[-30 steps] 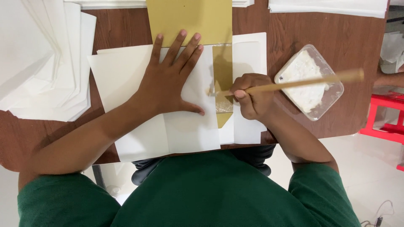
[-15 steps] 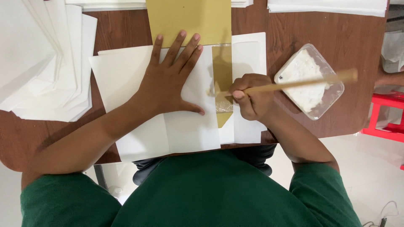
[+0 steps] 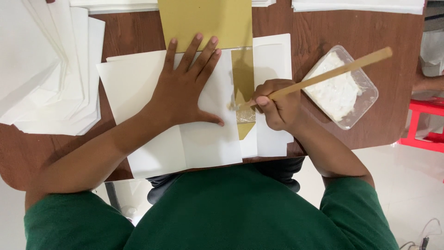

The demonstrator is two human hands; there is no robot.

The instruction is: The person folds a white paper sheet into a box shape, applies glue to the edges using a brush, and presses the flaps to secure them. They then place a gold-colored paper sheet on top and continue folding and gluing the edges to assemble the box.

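The left hand (image 3: 185, 90) lies flat and fully open on a white sheet (image 3: 203, 139), fingers spread and pointing toward 12 o'clock; it grips nothing, and it seems to press the paper down so that it does not slide. The right hand (image 3: 277, 106) is closed around a wooden stick (image 3: 323, 76), held like a pen, with the long handle going up toward 2 o'clock. The tip of the stick touches a narrow gold strip (image 3: 243, 78) just at 3 o'clock of the left thumb, where the surface looks wet and shiny, probably from glue. The edge of the white sheet lies along this strip, so it likely works as a cover that keeps the paste on the strip only. The strip belongs to a gold envelope (image 3: 206, 21) whose wider part is at 12 o'clock of the left hand. Under it lies another white paper (image 3: 273, 55). At 3 o'clock of the right hand, near it on the brown table (image 3: 319, 28), stands a clear plastic tray (image 3: 365, 99) with white paste, close enough for easy dipping. A pile of white sheets (image 3: 46, 74) waits at 9 o'clock, well apart from the wet place.
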